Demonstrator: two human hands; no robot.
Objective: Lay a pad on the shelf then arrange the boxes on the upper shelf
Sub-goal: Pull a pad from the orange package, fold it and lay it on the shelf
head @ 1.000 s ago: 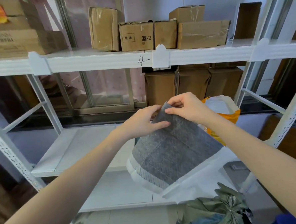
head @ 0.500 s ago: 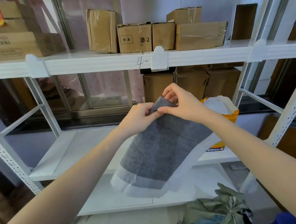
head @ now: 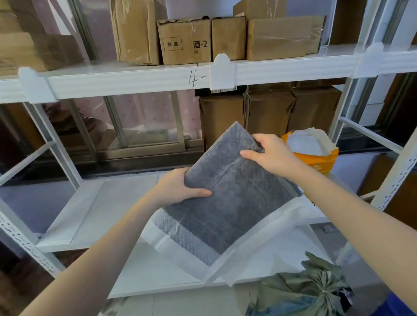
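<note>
A folded grey pad [head: 231, 195] with a white border hangs in the air in front of the middle shelf [head: 103, 208]. My left hand [head: 177, 189] grips its left edge and my right hand [head: 270, 154] pinches its upper right edge. The pad is partly unfolded, its white lower edge drooping down. On the upper shelf [head: 129, 79] stand several brown cardboard boxes: a tall one [head: 133, 30], one marked with characters [head: 185, 42], a small one [head: 228, 38] and a wide taped one [head: 283, 37] with another on top.
An orange bag [head: 312, 154] of pads stands at the right of the middle shelf. More cardboard boxes [head: 268, 112] sit behind it. Stacked boxes [head: 12, 47] fill the upper left. A tied green sack [head: 306, 296] lies on the floor. White shelf posts [head: 398, 165] frame both sides.
My hands have moved apart along the pad's top edge, the left sliding down its left side. The pad has opened wider and tilted.
</note>
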